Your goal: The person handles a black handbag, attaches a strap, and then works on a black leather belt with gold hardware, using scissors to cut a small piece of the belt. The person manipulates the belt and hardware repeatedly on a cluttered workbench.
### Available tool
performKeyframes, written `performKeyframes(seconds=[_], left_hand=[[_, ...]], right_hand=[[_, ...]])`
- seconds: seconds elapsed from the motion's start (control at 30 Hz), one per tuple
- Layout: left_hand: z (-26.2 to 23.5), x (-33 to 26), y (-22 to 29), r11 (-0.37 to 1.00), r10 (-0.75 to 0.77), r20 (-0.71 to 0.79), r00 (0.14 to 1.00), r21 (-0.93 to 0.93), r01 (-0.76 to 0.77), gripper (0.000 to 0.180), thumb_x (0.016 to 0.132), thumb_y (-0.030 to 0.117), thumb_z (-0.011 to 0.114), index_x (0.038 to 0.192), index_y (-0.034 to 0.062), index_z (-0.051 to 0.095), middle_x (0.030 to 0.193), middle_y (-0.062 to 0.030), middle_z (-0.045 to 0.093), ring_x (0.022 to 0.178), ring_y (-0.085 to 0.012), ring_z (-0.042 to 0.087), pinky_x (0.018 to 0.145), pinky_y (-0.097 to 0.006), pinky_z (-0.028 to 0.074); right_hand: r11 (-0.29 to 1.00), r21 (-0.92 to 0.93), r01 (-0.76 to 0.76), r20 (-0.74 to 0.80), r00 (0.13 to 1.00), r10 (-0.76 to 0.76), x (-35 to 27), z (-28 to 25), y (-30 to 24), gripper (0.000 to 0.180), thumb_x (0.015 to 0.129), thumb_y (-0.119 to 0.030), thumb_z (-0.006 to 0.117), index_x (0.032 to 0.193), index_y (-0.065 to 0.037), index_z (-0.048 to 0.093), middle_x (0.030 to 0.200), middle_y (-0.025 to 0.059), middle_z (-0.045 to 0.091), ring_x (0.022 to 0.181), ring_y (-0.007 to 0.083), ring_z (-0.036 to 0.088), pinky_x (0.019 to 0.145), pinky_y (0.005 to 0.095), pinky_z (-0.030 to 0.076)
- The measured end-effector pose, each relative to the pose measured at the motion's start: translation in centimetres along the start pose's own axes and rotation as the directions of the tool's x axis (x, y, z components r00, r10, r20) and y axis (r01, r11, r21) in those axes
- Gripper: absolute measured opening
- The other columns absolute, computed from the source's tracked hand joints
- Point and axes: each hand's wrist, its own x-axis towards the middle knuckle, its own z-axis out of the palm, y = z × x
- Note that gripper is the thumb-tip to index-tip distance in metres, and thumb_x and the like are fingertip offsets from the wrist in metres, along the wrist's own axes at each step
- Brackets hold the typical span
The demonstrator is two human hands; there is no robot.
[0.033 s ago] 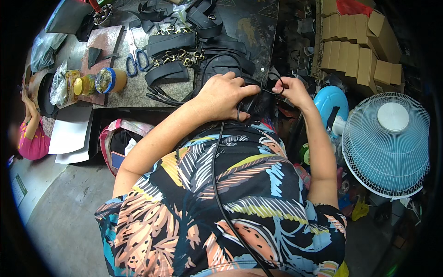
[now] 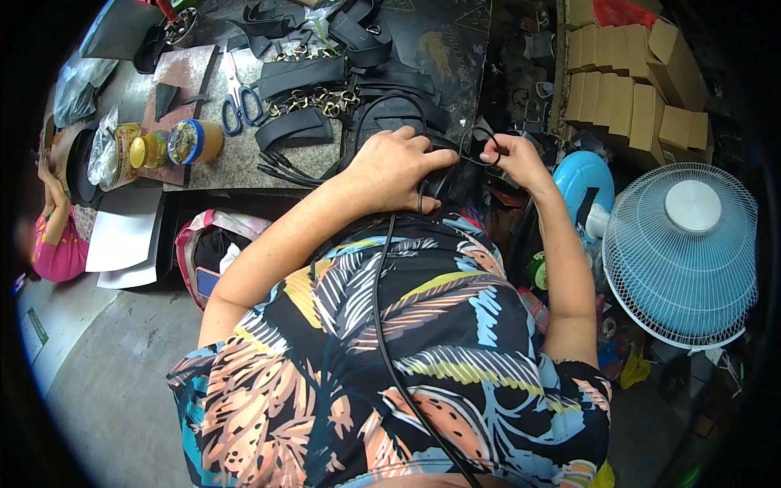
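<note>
My left hand [image 2: 394, 171] lies back upward at the table's near edge. Its fingers and thumb are bent around something dark, mostly hidden under the palm. A small dark loop [image 2: 421, 197] shows beside its thumb. To its right, my right hand [image 2: 511, 160] pinches a thin black cord [image 2: 474, 130], which curves in a loop between the two hands. Just beyond the left hand lie black straps [image 2: 301, 77] with brass-coloured metal fittings [image 2: 329, 102]. Several black cord ends [image 2: 286, 169] stick out by the left wrist. A black cable [image 2: 378, 301] hangs down over my patterned shirt.
Scissors [image 2: 237, 102] with blue handles lie left of the straps, near a blue-rimmed jar [image 2: 195, 141]. A fan [image 2: 682, 252] stands close to my right arm. Small cardboard boxes [image 2: 614, 102] are stacked at the far right. At the left edge another person's arm [image 2: 54, 203] shows.
</note>
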Motion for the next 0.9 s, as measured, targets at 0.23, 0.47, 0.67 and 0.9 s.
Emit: performKeyframes(seconds=[0.23, 0.47, 0.67, 0.9], left_hand=[[-0.1, 0.5, -0.6, 1.000, 0.002, -0.002, 1.000, -0.008, -0.002, 0.070, 0.066, 0.044, 0.084, 0.127, 0.0175, 0.063, 0.101, -0.0080, 0.068, 0.097, -0.0300, 0.064, 0.085, -0.042, 0.055], [0.1, 0.5, -0.9, 1.000, 0.013, -0.001, 1.000, 0.003, -0.013, 0.069, 0.067, 0.045, 0.083, 0.127, 0.0184, 0.063, 0.102, -0.0082, 0.068, 0.097, -0.0302, 0.064, 0.084, -0.042, 0.055], [-0.1, 0.5, -0.8, 1.000, -0.001, -0.014, 1.000, -0.005, 0.001, 0.068, 0.068, 0.048, 0.083, 0.127, 0.0191, 0.063, 0.101, -0.0081, 0.068, 0.097, -0.0301, 0.065, 0.082, -0.042, 0.056], [-0.4, 0.7, -0.1, 0.999, -0.001, -0.023, 1.000, 0.050, 0.002, 0.069, 0.068, 0.046, 0.085, 0.128, 0.0197, 0.063, 0.101, -0.0091, 0.067, 0.099, -0.0295, 0.064, 0.080, -0.042, 0.056]], right_hand=[[0.820, 0.475, -0.320, 0.029, 0.937, 0.348, 1.0, 3.3, -0.3, 0.022, 0.091, -0.026, 0.078, 0.101, -0.010, 0.068, 0.082, -0.0056, 0.063, 0.072, 0.0061, 0.057, 0.062, 0.0263, 0.046], [0.793, 0.440, -0.420, 0.204, 0.907, 0.368, 1.0, 2.0, -0.6, 0.013, 0.092, -0.020, 0.074, 0.096, -0.008, 0.071, 0.082, -0.0049, 0.064, 0.075, 0.0041, 0.055, 0.067, 0.0232, 0.043], [0.872, 0.490, 0.001, -0.169, 0.981, 0.094, 0.9, 3.5, -1.8, 0.009, 0.088, -0.010, 0.074, 0.094, -0.005, 0.069, 0.086, -0.0030, 0.066, 0.081, 0.0066, 0.059, 0.077, 0.0234, 0.046], [0.814, 0.559, 0.158, -0.313, 0.949, 0.031, -0.6, 2.3, -4.3, 0.010, 0.088, -0.006, 0.075, 0.097, -0.001, 0.073, 0.089, -0.0012, 0.070, 0.084, 0.0080, 0.063, 0.078, 0.0224, 0.050]])
